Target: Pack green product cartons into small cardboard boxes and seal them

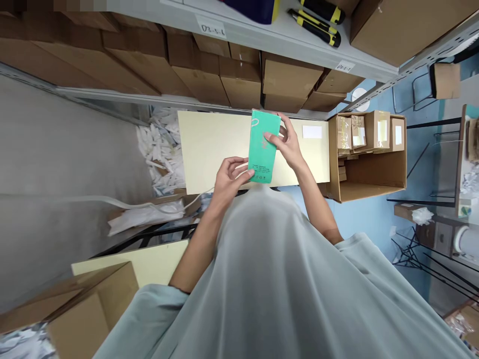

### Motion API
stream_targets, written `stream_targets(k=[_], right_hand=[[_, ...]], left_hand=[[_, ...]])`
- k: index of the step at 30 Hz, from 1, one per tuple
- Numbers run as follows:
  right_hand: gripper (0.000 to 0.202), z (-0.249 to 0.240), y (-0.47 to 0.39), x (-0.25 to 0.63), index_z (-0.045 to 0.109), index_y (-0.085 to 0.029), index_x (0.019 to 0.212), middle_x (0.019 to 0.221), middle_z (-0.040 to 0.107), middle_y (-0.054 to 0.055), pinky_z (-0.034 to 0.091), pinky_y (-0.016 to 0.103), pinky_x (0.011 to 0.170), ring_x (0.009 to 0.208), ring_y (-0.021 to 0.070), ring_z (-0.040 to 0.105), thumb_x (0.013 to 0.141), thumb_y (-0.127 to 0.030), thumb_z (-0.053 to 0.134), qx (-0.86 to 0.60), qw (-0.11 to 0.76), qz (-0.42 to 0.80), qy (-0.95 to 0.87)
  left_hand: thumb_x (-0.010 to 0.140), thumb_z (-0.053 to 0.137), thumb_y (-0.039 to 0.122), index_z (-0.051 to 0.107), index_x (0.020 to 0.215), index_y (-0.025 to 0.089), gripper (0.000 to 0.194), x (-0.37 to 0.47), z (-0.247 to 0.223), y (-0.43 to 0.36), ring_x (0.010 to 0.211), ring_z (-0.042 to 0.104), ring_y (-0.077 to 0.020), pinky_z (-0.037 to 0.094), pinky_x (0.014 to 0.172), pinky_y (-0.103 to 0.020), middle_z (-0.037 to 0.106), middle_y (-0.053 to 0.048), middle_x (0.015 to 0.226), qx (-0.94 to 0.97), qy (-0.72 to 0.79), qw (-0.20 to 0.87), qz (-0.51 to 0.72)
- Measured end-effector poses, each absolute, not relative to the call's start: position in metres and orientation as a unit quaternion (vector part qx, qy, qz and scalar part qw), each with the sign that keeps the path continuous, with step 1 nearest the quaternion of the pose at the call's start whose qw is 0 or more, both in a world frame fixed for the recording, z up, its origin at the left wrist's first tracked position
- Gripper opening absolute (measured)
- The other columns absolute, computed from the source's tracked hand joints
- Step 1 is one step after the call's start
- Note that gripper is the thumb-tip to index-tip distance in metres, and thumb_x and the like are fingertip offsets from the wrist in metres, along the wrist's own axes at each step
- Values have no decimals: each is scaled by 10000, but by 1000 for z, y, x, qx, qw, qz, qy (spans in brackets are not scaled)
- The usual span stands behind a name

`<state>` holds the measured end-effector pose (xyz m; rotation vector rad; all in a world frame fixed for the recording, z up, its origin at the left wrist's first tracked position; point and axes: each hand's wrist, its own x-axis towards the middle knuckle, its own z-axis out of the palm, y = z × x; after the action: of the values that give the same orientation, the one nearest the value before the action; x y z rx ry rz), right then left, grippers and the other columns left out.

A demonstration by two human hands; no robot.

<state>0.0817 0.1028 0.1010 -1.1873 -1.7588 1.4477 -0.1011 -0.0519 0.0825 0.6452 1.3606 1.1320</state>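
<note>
1. Far left, a heap of white paper scraps [160, 149] lies at the edge of the pale tabletop [213, 149], well apart from both hands.
2. The left hand [228, 179] has its grip closed on the lower end of the green box [264, 147], thumb on 1 side edge and fingertips curled round the bottom corner.
3. The green box is held in the air above the tabletop, between the 2 hands. Its long axis runs near upright in the view, tilted slightly, the printed face toward the camera.
4. The right hand [288, 142] clamps the upper half from the right side, thumb across the front face and fingers behind. This hand sits higher along the box; the left one is nearer the body.
5. Right of the hands, an open cardboard carton [370, 174] with small packed boxes [370, 130] inside stands just beside the tabletop.
6. Above, a shelf [284, 35] carries yellow-and-black utility knives [318, 20].
</note>
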Motion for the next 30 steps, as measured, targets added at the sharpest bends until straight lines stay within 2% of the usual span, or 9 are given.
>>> stream_targets(k=[5, 9, 12, 16, 19, 22, 24, 26, 30], right_hand=[[955, 100, 99, 85, 514, -371, 1649, 1795, 542, 102, 654, 605, 1252, 1600, 377, 599, 913, -928, 761, -416, 281, 581, -641], [1020, 105, 94, 82, 487, -371, 1675, 1825, 509, 95, 637, 601, 1274, 1627, 375, 571, 884, -949, 772, -402, 257, 590, -651], [1041, 109, 93, 84, 482, -372, 1694, 1801, 545, 93, 621, 598, 1292, 1619, 378, 583, 878, -936, 796, -397, 245, 602, -648], [1082, 106, 95, 89, 445, -372, 1747, 1743, 612, 112, 648, 561, 1267, 1574, 370, 637, 893, -944, 784, -418, 252, 594, -640], [1086, 101, 94, 89, 410, -366, 1772, 1783, 571, 118, 683, 516, 1227, 1561, 350, 644, 922, -952, 745, -442, 275, 568, -638], [1082, 98, 91, 84, 403, -345, 1767, 1846, 496, 114, 681, 538, 1235, 1546, 353, 644, 928, -931, 758, -441, 308, 543, -645], [1057, 97, 91, 81, 420, -357, 1757, 1848, 496, 101, 658, 583, 1259, 1555, 368, 638, 927, -910, 771, -449, 296, 527, -659], [1014, 98, 92, 80, 467, -388, 1732, 1825, 529, 86, 652, 596, 1259, 1584, 380, 621, 916, -894, 793, -458, 263, 518, -673], [969, 101, 97, 87, 556, -379, 1664, 1712, 641, 106, 704, 555, 1178, 1522, 381, 678, 884, -885, 830, -457, 249, 550, -653]], left_hand=[[580, 1110, 617, 785, 1239, 232, 830, -114, 85, -49, 1166, 834, -368, 728, 941, -478, 862, -138, 1250, 247, 525, 702, 413], [509, 1141, 586, 820, 1183, 210, 836, -104, 89, -50, 1235, 818, -391, 686, 1094, -528, 877, -133, 1211, 245, 525, 696, 425], [503, 1131, 582, 810, 1189, 204, 846, -97, 86, -52, 1230, 814, -381, 684, 1088, -526, 874, -129, 1215, 240, 542, 678, 436], [561, 1079, 535, 779, 1171, 204, 756, -92, 77, -53, 1142, 813, -334, 695, 986, -458, 852, -112, 1215, 265, 597, 602, 459], [648, 1012, 468, 745, 1191, 223, 653, -88, 73, -52, 1096, 785, -306, 684, 901, -419, 821, -84, 1188, 310, 680, 489, 450], [683, 987, 378, 713, 1214, 241, 613, -82, 74, -53, 1156, 743, -314, 666, 977, -442, 767, -80, 1217, 359, 742, 381, 418], [679, 1005, 359, 693, 1238, 244, 651, -79, 76, -55, 1232, 717, -335, 656, 1032, -463, 726, -96, 1276, 384, 747, 357, 409], [679, 1027, 408, 670, 1281, 252, 717, -80, 77, -57, 1315, 698, -353, 673, 997, -453, 697, -115, 1368, 383, 726, 388, 419], [646, 1053, 518, 658, 1273, 262, 784, -96, 71, -59, 1402, 709, -361, 700, 943, -412, 681, -133, 1519, 303, 631, 544, 463]])
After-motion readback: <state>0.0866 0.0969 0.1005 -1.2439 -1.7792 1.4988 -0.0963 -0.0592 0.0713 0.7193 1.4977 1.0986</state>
